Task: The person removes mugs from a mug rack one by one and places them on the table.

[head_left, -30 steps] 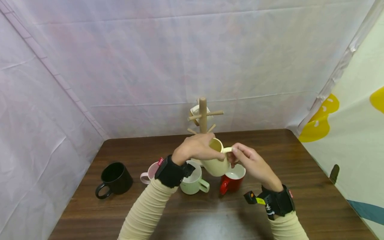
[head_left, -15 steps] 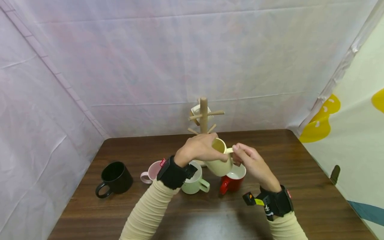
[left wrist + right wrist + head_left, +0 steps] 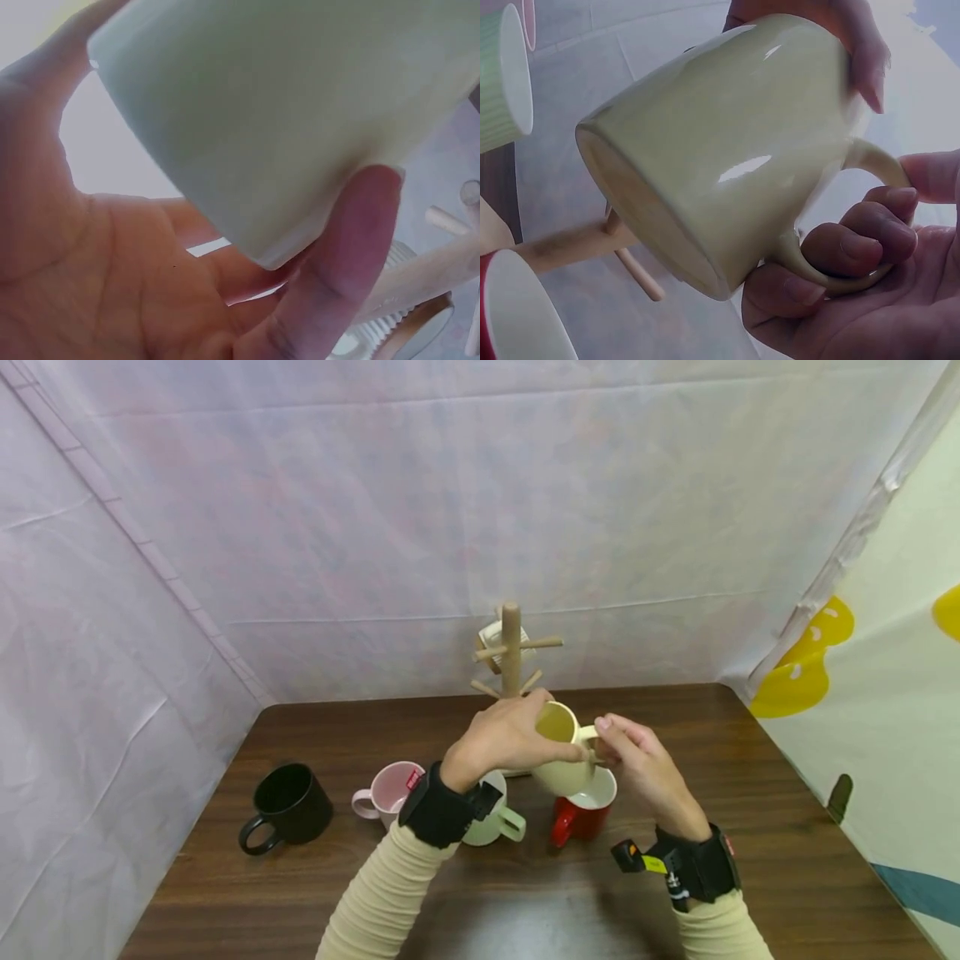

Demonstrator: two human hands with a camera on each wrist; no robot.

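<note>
A pale yellow mug (image 3: pixel 561 775) is held tilted above the table, its mouth facing up and toward the left. My left hand (image 3: pixel 510 735) grips the mug's body near the rim, thumb on one side and fingers round the other. With thumb and fingers my right hand (image 3: pixel 643 768) holds the mug's handle (image 3: pixel 877 161); some fingers pass through the loop in the right wrist view. Behind the hands stands a wooden mug tree (image 3: pixel 511 647), with a white ribbed mug (image 3: pixel 491 635) on a back peg. Its base is mostly hidden.
On the table (image 3: pixel 300 893) stand a black mug (image 3: pixel 292 806) at left, a pink mug (image 3: pixel 393 785), a light green mug (image 3: pixel 487 828) partly under my left wrist, and a red mug (image 3: pixel 581 817) below the held one. A pale cloth wall (image 3: pixel 375 527) rises behind.
Both hands have shifted slightly right with the yellow mug, away from the mug tree's post. More of the pink mug shows now, and less of the green one.
</note>
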